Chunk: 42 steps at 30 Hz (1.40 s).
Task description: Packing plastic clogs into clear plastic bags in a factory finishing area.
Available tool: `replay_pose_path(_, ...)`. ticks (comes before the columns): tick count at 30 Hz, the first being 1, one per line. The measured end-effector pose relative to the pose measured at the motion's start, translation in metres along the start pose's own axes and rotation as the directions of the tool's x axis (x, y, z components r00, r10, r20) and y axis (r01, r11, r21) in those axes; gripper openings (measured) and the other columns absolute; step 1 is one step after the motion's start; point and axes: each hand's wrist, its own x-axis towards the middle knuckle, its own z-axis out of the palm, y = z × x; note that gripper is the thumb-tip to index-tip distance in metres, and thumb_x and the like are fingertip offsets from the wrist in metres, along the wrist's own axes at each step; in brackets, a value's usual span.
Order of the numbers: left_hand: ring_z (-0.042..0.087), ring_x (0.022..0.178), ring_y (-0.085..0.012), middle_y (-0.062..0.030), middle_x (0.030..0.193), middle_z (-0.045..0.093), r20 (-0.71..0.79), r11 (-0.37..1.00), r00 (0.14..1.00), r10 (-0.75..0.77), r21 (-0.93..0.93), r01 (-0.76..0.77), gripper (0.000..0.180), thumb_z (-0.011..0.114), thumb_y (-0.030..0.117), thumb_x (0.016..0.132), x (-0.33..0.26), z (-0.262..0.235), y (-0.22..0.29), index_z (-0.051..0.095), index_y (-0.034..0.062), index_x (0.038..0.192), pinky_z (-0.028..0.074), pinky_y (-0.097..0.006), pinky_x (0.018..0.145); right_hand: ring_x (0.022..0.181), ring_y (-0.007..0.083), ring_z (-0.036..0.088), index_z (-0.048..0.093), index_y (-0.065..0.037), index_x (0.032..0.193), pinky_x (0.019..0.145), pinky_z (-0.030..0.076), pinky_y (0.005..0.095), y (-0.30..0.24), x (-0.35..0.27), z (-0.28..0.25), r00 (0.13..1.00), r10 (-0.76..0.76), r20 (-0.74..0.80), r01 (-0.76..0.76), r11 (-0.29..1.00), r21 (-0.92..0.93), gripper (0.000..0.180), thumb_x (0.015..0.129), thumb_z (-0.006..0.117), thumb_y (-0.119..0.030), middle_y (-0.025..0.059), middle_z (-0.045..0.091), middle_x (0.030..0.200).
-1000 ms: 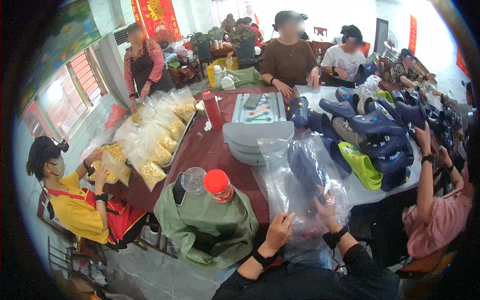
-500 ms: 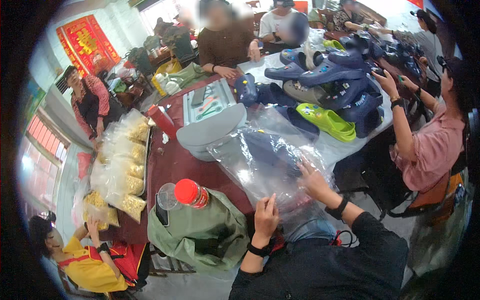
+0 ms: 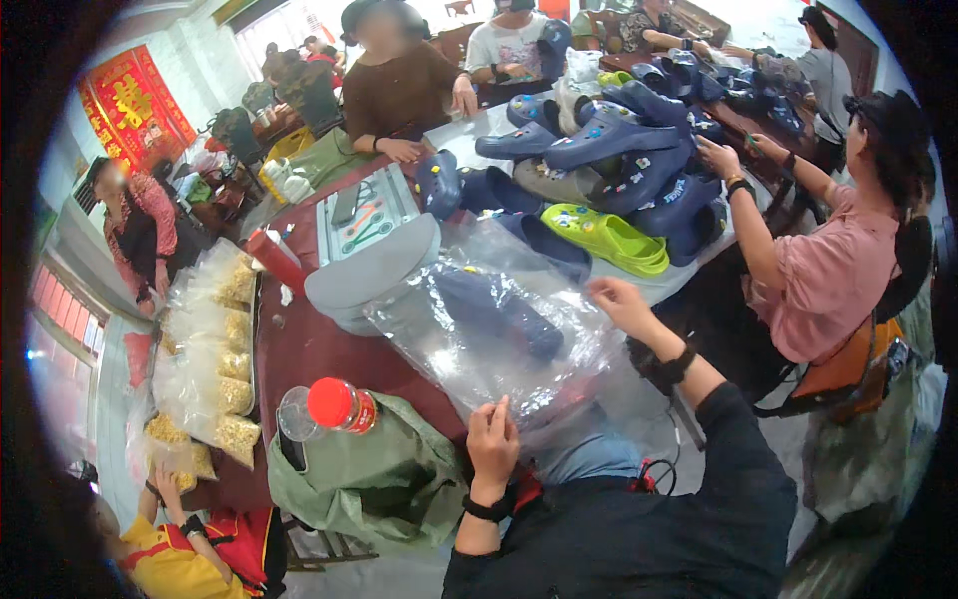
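A clear plastic bag [image 3: 429,324] lies across the near edge of the table and over my lap, with a dark blue clog [image 3: 524,324] showing through its glossy film. At the bag's near edge, my left hand [image 3: 492,441] has its fingers closed on the film. My right hand [image 3: 624,307] pinches the bag's right side, thumb and fingers together. Just beyond the bag rises a pile of dark blue clogs [image 3: 619,150], many with small coloured charms. A lime green clog [image 3: 604,240] lies at the near side of that pile.
A grey lidded box [image 3: 374,260] stands left of the bag. A red-lidded jar [image 3: 339,404] and clear cup [image 3: 297,414] sit by green cloth [image 3: 369,469]. Filled bags [image 3: 235,394] line the far left. Several people sit around; one in pink [image 3: 828,260] is close right.
My right hand has moved up along the bag's right side from lying on the film to gripping its edge. The whole view has shifted, so the table sits further left.
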Motion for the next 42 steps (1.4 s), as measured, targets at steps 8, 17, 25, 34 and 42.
replay_pose_path(8,0.054,0.076,-0.0280,-0.0126,0.087,0.055,0.000,1.000,1.000,-0.021,-0.010,0.021,0.032,0.063,-0.004,0.074,0.002,0.004,0.008,0.064,0.0029,0.105,0.046,-0.036,0.066,0.085,0.0273,0.063,0.061,-0.002,0.101,0.075,0.049,0.0357,0.014,0.045,-0.005,1.000,0.025,-0.005,-0.026,0.994,-0.105,0.025,0.084,0.060,-0.019,0.0148,0.065,0.096)
replay_pose_path(17,0.057,0.078,-0.0267,-0.0107,0.090,0.055,0.069,1.000,0.997,-0.019,-0.004,0.019,0.039,0.063,-0.003,0.069,0.003,-0.004,0.003,0.062,0.0055,0.107,0.049,-0.035,0.066,0.118,0.0383,0.045,0.045,0.005,0.122,0.101,0.035,0.0419,0.008,0.194,-0.072,0.748,-0.486,-0.453,0.101,0.757,-0.645,0.054,0.082,0.061,-0.027,0.0256,0.049,0.124)
replay_pose_path(25,0.057,0.076,-0.0248,-0.0096,0.092,0.055,0.052,0.998,0.999,-0.013,0.054,0.011,0.043,0.064,0.000,0.069,-0.004,-0.008,0.003,0.061,0.0070,0.111,0.049,-0.034,0.064,0.127,0.0288,0.037,0.036,-0.005,0.136,0.109,0.023,0.0446,-0.021,0.239,-0.092,0.926,-0.091,-0.367,-0.303,0.403,-0.864,0.082,0.072,0.070,-0.045,0.0117,0.043,0.134)
replay_pose_path(34,0.057,0.076,-0.0252,-0.0108,0.093,0.056,0.022,0.998,1.000,0.000,-0.064,0.002,0.045,0.062,-0.002,0.072,0.003,-0.003,0.003,0.059,0.0063,0.116,0.050,-0.034,0.065,0.085,0.0317,0.057,0.056,-0.007,0.081,0.068,0.046,0.0442,-0.016,0.184,-0.054,0.809,-0.587,0.048,0.310,0.356,-0.881,0.019,0.068,0.068,-0.014,0.0105,0.055,0.089)
replay_pose_path(42,0.058,0.077,-0.0268,-0.0123,0.092,0.057,0.000,0.987,1.000,0.024,-0.161,-0.023,0.040,0.060,0.000,0.077,0.001,-0.001,-0.002,0.058,0.0067,0.117,0.050,-0.035,0.065,0.100,0.0393,0.055,0.059,-0.005,0.110,0.088,0.044,0.0436,-0.095,-0.043,-0.032,0.695,-0.680,0.235,0.683,0.523,-0.509,0.036,0.074,0.064,-0.009,0.0185,0.058,0.109)
